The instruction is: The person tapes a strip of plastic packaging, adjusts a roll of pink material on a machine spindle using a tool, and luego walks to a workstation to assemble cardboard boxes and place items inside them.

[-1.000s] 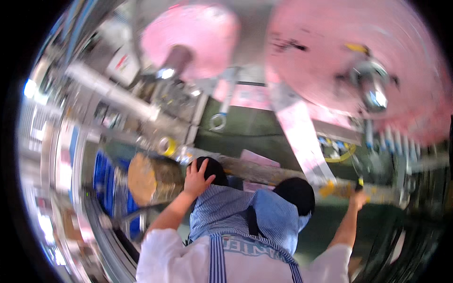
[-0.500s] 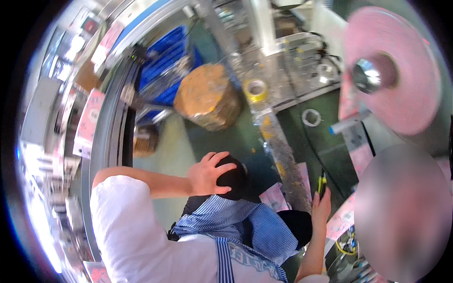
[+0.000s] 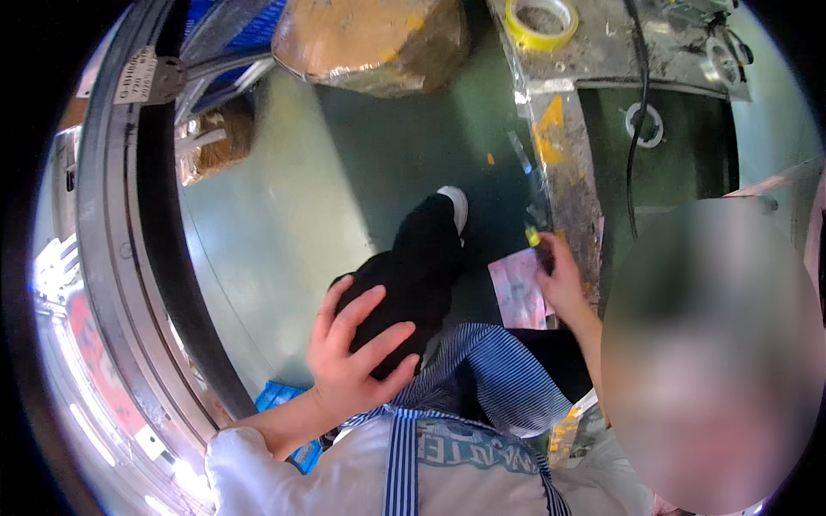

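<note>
My left hand (image 3: 357, 353) rests on my black-trousered knee (image 3: 413, 275), its fingers spread and nothing in them. Closed around a small yellow-green and black hand tool (image 3: 533, 236) is my right hand (image 3: 564, 284); only the tool's yellow-green end shows clearly, so its exact kind is hard to make out. Beside that hand, a pink patterned sheet (image 3: 519, 288) lies by the edge of a worn metal beam (image 3: 572, 185). The fingers overlap the sheet's right edge, but whether they touch it I cannot tell.
A tape-wrapped carton (image 3: 370, 43) stands on the green floor ahead. A yellow tape roll (image 3: 540, 21) sits on the metal frame, with a black cable (image 3: 635, 129) hanging nearby. A long metal rail (image 3: 129, 258) runs along my left. A blurred patch hides the lower right.
The view has dipped closer to the floor and my knees. My right hand, still with the tool, has moved to the pink sheet at the beam. My left hand stays on the knee.
</note>
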A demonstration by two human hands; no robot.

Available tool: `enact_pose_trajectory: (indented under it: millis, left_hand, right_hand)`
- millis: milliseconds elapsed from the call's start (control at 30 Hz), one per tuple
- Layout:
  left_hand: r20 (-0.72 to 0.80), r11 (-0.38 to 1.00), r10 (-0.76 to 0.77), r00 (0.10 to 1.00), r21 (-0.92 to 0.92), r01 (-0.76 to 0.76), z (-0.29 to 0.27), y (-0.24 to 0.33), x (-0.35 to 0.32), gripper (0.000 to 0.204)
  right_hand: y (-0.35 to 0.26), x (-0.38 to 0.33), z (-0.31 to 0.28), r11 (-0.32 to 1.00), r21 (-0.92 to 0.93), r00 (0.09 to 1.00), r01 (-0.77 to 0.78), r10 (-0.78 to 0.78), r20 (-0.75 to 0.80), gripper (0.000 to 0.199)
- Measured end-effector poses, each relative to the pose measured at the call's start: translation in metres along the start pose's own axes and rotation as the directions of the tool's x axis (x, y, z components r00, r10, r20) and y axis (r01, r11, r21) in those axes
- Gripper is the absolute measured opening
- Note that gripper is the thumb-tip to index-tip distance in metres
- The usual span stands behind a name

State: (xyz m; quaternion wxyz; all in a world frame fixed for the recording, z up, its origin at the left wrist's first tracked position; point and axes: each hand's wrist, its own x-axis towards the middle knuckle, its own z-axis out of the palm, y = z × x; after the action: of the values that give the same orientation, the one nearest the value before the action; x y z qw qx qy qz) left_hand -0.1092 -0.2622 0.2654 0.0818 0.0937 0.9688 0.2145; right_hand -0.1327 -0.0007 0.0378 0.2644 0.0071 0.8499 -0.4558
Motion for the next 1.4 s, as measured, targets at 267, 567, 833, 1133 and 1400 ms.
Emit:
enact_pose_trajectory:
  millis: [267,567,833,1133,1400]
  left_hand:
    - [-0.072,0.997,-0.058,0.996,0.045,0.061,0.003,0.000,-0.021,0.037]
    - [-0.124,0.972,-0.213,0.969,0.070,0.223,-0.006,-0.011,-0.035,0.033]
    - [0.062,0.948,-0.314,0.947,-0.034,0.317,-0.032,-0.012,0.001,0.028]
    - [0.410,0.803,-0.474,0.779,-0.162,0.574,-0.045,0.009,-0.032,0.063]
    - [0.307,0.786,-0.423,0.852,-0.345,0.514,-0.192,0.104,-0.161,0.110]
  right_hand:
    - [0.105,0.018,0.123,0.929,-0.176,0.932,-0.325,0.284,-0.224,0.054]
    - [0.105,0.010,0.112,0.753,-0.476,0.877,-0.455,0.471,-0.093,0.035]
    - [-0.008,-0.060,0.101,0.882,0.236,0.888,-0.407,0.443,-0.123,0.035]
    - [-0.211,-0.140,0.004,0.988,0.124,0.938,-0.096,0.132,-0.320,0.015]
    - [-0.439,-0.241,-0.104,0.908,0.249,0.748,-0.336,0.096,0.657,0.017]
